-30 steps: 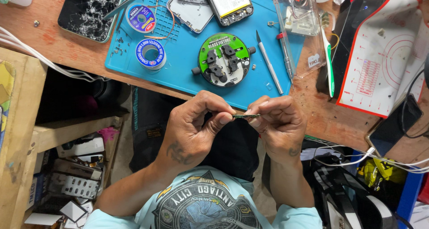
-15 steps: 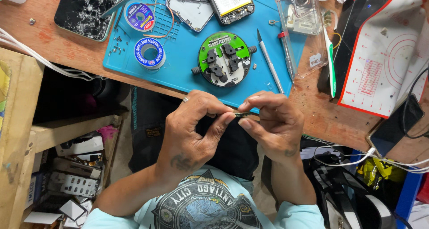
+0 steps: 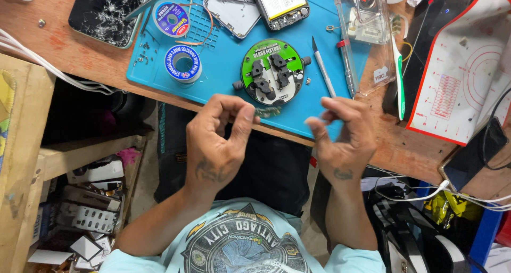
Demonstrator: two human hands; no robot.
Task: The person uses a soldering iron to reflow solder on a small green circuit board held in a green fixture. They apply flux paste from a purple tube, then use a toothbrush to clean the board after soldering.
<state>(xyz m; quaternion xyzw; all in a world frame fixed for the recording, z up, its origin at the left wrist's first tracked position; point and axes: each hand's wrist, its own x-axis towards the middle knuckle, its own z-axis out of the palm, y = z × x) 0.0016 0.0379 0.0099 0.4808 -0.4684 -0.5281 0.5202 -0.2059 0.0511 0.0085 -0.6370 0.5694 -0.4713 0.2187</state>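
Left hand pinches 1 small circuit strip at the blue mat's near edge. Right hand, fingers loosely curled, holds nothing; open gap between both hands.

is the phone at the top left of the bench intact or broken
Broken. The dark phone lies flat on the wooden bench, its glass covered in white spiderweb cracks.

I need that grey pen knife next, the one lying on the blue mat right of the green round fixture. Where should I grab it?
Pinch the grey pen knife around the middle of its shaft, coming from above with the right hand, which is nearer. It lies flat on the blue mat, its pointed tip toward the far side, so hold the plain lower half, clear of the tip and the green round fixture.
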